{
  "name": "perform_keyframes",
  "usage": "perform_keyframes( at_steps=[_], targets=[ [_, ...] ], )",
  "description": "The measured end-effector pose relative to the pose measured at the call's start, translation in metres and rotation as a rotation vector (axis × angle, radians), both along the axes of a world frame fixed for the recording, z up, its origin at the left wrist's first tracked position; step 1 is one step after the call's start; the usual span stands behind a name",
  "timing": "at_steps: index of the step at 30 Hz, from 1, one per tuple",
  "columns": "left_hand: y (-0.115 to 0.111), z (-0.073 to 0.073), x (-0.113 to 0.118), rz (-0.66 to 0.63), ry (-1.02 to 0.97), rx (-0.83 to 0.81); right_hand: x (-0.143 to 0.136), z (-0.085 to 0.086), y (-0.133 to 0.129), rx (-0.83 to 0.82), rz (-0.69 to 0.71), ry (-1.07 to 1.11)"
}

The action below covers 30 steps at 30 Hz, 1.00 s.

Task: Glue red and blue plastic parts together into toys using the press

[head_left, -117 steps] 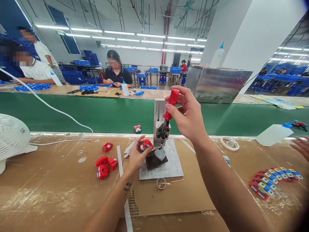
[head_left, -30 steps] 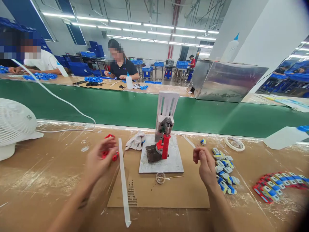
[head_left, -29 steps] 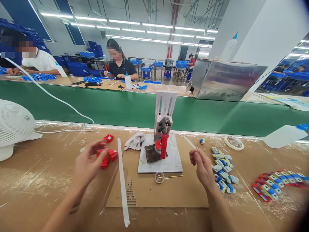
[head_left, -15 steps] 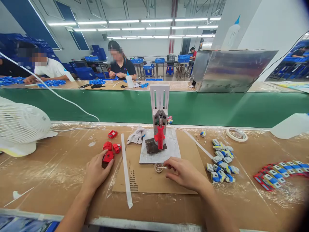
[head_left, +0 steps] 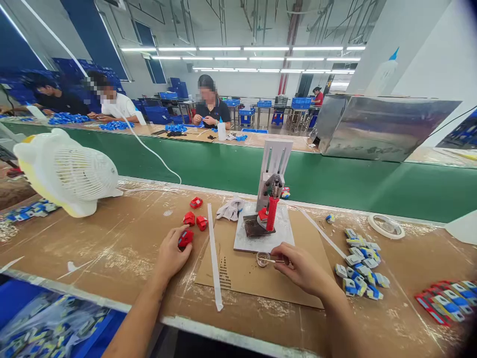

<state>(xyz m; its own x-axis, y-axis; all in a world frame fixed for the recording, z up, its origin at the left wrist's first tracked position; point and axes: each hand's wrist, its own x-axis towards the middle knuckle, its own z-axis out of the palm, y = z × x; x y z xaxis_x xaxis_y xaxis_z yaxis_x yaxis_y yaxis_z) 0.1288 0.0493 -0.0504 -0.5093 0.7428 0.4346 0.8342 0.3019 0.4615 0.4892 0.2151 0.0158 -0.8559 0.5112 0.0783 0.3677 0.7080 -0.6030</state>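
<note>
The left hand (head_left: 172,253) has its fingers clamped on a red toy part (head_left: 185,238) on the surface, while the right hand (head_left: 301,268) pinches a thin stick (head_left: 276,260) dipped in a small dish (head_left: 262,258). This looks like the glue-loading step; dabbing the part next calls for a steady tip.

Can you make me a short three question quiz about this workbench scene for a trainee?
1. True or false: the left hand grips a red toy part.
2. What does the right hand pinch? A) a thin stick reaching into a small round dish B) a tape roll C) a white bottle
3. Fill in: the press has a red handle pointing ____.

Key: 1 true. 2 A. 3 down; it hangs over the metal base plate.
</note>
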Motion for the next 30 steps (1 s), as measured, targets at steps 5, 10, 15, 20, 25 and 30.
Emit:
perform_keyframes(
  at_steps=[5,10,15,20,25,30],
  targets=[
    [-0.001,-0.001,0.003,-0.006,0.021,0.019,0.002,0.001,0.003,-0.054,-0.025,0.004],
    [-0.002,-0.002,0.003,-0.004,0.022,0.081,0.001,-0.001,0.005,-0.073,0.013,0.030],
    [0.003,0.014,0.018,-0.039,0.049,0.296,-0.011,-0.005,0.005,-0.025,0.077,0.046],
    [0.040,0.049,0.055,-0.232,-0.353,0.526,-0.008,0.005,0.002,0.007,0.090,0.002],
    [0.098,0.069,0.083,-0.555,-0.983,0.475,-0.012,0.028,0.004,-0.062,0.149,-0.138],
    [0.114,0.047,0.082,-0.646,-1.349,0.347,-0.025,0.035,0.008,-0.085,0.189,-0.233]
  ],
)
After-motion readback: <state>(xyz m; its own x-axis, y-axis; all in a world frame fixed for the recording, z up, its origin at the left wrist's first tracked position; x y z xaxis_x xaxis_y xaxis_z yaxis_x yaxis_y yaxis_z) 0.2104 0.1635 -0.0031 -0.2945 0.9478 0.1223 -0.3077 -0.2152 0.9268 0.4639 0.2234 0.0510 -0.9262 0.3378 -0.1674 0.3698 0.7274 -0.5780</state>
